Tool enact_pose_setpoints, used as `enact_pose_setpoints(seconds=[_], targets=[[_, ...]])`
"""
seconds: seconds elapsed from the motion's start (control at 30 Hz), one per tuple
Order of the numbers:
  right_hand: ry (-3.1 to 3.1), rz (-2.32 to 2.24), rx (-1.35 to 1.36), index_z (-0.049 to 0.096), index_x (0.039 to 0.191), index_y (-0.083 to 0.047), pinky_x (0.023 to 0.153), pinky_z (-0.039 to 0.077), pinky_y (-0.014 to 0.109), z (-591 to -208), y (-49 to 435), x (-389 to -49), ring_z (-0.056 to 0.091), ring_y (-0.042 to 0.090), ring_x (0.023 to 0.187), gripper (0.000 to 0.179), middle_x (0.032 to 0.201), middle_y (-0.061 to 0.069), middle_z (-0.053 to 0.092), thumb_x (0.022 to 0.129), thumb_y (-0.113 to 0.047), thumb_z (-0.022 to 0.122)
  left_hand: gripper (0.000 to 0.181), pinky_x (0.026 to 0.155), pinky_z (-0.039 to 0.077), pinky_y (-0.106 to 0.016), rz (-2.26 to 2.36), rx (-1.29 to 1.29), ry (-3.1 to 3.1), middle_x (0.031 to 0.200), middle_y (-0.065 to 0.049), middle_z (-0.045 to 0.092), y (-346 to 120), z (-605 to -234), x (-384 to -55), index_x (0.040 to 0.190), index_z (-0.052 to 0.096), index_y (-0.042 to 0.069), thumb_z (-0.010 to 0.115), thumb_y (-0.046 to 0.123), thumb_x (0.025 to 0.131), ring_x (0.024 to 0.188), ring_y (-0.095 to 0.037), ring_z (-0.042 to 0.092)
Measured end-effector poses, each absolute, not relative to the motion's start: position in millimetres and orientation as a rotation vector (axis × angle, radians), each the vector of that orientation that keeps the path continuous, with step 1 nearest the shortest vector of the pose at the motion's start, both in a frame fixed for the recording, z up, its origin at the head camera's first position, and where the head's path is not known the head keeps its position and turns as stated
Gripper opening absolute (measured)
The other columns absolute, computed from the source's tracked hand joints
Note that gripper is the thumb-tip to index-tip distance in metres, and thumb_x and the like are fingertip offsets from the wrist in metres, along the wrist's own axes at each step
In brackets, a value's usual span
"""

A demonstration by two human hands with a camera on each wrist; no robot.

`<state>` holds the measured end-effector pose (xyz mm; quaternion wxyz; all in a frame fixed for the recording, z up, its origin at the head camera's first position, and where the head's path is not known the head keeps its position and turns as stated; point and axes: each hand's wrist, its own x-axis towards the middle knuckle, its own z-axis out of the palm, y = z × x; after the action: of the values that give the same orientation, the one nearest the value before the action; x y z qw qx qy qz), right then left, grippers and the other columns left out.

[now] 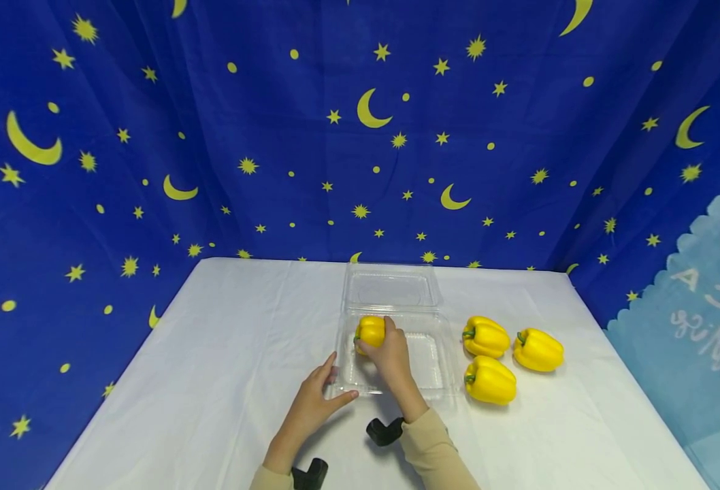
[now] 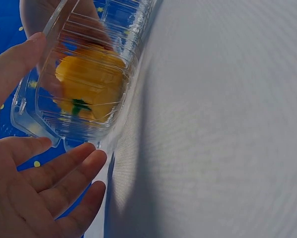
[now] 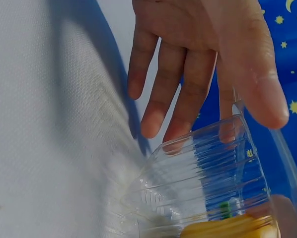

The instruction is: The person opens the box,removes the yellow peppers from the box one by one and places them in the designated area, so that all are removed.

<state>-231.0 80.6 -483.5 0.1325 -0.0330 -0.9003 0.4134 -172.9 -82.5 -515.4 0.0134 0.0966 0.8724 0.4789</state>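
Observation:
A clear plastic clamshell container [image 1: 424, 354] stands with its lid [image 1: 390, 286] folded back behind it. Inside its left part is a yellow bell pepper [image 1: 370, 331], stem facing left, which my right hand [image 1: 392, 358] grips between thumb and fingers from above. Through the container wall the left wrist view shows this bell pepper [image 2: 91, 84] low in the container. My left hand [image 1: 312, 406] is spread at the near left corner, fingers straight beside the wall and thumb along the near rim. The right wrist view shows my left hand [image 3: 188, 54] with its fingers extended.
To the right of the container lie three more yellow bell peppers, one at the back [image 1: 485, 337], one in front [image 1: 491, 380] and one farther right [image 1: 538, 350]. A white cloth [image 1: 243, 354] covers the table. Behind hangs a blue star-and-moon curtain [image 1: 311, 150].

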Motion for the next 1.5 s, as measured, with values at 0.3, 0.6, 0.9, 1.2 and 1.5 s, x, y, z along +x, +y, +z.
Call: enact_pose_setpoints(seconds=[0.3,0.6,0.9,1.2,1.5], targets=[[-2.55,1.226,-0.141,0.054,0.122,0.012,0.081,0.052,0.048,-482,83,-228,0.06,0.038,0.088,0.072,0.101,0.032,0.061,0.062,-0.015,0.082,0.089,0.101,0.044,-0.051,1.497,0.292,2.716,0.119,-0.014,0.06,-83,-515,-173,0.145,0.037,0.003,0.076,0.045,0.077,0.11,-0.026,0.056],[-2.522,1.242,-0.144,0.054,0.124,0.011,0.079,0.053,0.045,-483,89,-226,0.058,0.031,0.084,0.072,0.1,0.029,0.059,0.063,-0.016,0.082,0.089,0.1,0.044,-0.05,1.494,0.299,2.716,0.117,-0.011,0.06,-83,-515,-173,0.145,0.037,0.004,0.075,0.046,0.077,0.108,-0.023,0.056],[-2.477,1.226,-0.155,0.054,0.125,0.011,0.079,0.054,0.043,-469,98,-219,0.059,0.03,0.085,0.074,0.099,0.028,0.06,0.063,-0.016,0.082,0.089,0.1,0.044,-0.05,1.497,0.307,2.728,0.116,-0.01,0.061,-82,-516,-173,0.145,0.037,0.003,0.076,0.045,0.076,0.107,-0.022,0.056],[-2.46,1.196,-0.162,0.055,0.126,0.009,0.081,0.053,0.045,-455,111,-211,0.059,0.032,0.087,0.074,0.1,0.028,0.061,0.063,-0.019,0.083,0.09,0.101,0.044,-0.052,1.499,0.313,2.729,0.119,-0.014,0.061,-82,-516,-173,0.145,0.037,0.002,0.076,0.045,0.076,0.11,-0.027,0.058],[-2.452,1.183,-0.176,0.055,0.127,0.008,0.086,0.052,0.046,-444,128,-202,0.059,0.034,0.093,0.074,0.105,0.028,0.062,0.065,-0.019,0.083,0.089,0.103,0.041,-0.054,1.507,0.273,2.692,0.122,-0.016,0.059,-82,-512,-171,0.145,0.036,0.002,0.076,0.043,0.077,0.112,-0.03,0.056]])
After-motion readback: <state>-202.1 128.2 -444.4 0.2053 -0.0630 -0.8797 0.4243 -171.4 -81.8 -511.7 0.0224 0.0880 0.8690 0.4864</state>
